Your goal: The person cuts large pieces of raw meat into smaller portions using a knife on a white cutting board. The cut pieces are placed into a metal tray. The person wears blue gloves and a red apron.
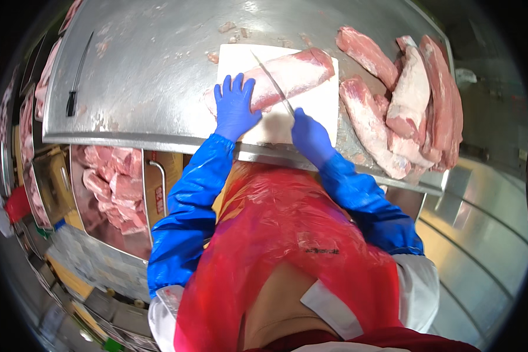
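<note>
The loin [305,71] lay on the white board [325,108], stretched roughly from 8 to 2 o'clock, its 8 o'clock end jutting past the edge. The left hand [236,114] rested near that end, fingers spread. The right hand [311,136] had its fingers curled around the handle of the knife [272,81], whose blade crossed the loin toward 11 o'clock. On the table [152,76], more loins [410,94] lay heaped at 3 o'clock from the board; a black-handled tool [72,101] lay at 9.
</note>
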